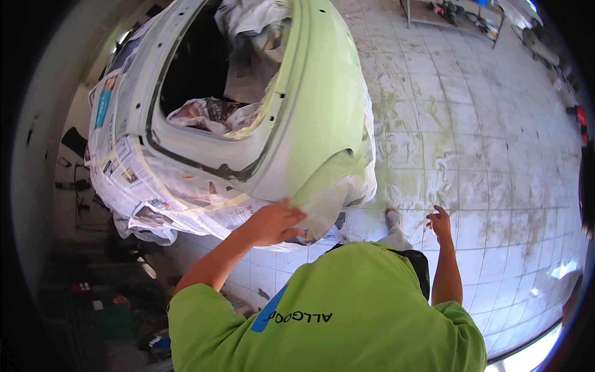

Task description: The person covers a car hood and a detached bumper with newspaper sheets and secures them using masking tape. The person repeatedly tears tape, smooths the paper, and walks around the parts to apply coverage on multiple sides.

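Observation:
A car body panel, grey-white with a pale yellow-green tint, takes up the upper middle of the view. Sheets of newspaper, edged with masking tape, wrap the car around it. My left hand is at the panel's near lower corner, over the papered edge, with fingers stretched out and thumb apart; whether it touches the surface I cannot tell. My right hand hangs out to the right above the tiled floor, fingers apart and loosely bent, nothing visible in it.
Crumpled paper fills part of the window opening. Greenish dust and smears mark the white floor tiles. A low shelf with tools stands at the far right. One foot shows beside the car. Dark clutter lies at lower left.

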Motion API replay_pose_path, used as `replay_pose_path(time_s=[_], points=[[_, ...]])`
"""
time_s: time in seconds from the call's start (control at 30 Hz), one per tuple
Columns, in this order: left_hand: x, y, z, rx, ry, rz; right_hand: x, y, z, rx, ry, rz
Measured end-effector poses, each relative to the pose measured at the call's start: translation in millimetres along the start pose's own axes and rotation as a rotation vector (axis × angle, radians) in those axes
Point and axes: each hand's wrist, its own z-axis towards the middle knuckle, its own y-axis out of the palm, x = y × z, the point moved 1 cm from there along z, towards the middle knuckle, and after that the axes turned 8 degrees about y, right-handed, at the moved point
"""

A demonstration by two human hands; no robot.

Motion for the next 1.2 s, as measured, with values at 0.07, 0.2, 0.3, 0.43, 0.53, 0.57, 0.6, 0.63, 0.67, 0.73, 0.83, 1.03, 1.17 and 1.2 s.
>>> replay_pose_path(time_s=[0.07,0.2,0.3,0.43,0.53,0.57,0.6,0.63,0.67,0.73,0.83,1.03,1.17,1.2], points=[[40,-20,-22,0.077,-0.236,-0.365,-66,25,-41,-0.219,-0.139,0.041],[82,28,-51,0.849,-0.383,-0.731,-203,99,-179,-0.748,-0.363,-0.12],[96,29,-52,1.004,-0.469,-0.952,-261,167,-281,-0.807,-0.677,-0.383],[90,62,-79,1.162,-0.462,-1.111,-273,245,-344,-0.75,-0.984,-0.605],[76,82,-108,1.371,-0.355,-1.373,-271,278,-366,-0.79,-1.019,-0.582],[72,82,-118,1.482,-0.216,-1.636,-266,284,-370,-0.798,-1.078,-0.607],[66,85,-125,1.424,-0.217,-1.573,-265,290,-374,-0.802,-1.135,-0.633],[61,89,-134,1.363,-0.23,-1.512,-266,296,-386,-0.811,-1.145,-0.66],[57,93,-140,1.302,-0.24,-1.452,-266,301,-391,-0.804,-1.178,-0.655],[56,91,-143,1.398,-0.272,-1.406,-268,308,-397,-0.784,-1.239,-0.637],[53,86,-147,1.459,-0.367,-1.404,-267,314,-399,-0.754,-1.219,-0.654],[41,71,-149,1.496,-0.474,-1.07,-267,323,-396,-0.793,-1.114,-0.495],[41,27,-164,1.507,-0.383,-0.609,-294,323,-393,-0.752,-0.993,-0.49],[39,16,-168,1.5,-0.341,-0.517,-303,323,-391,-0.728,-0.939,-0.479]])
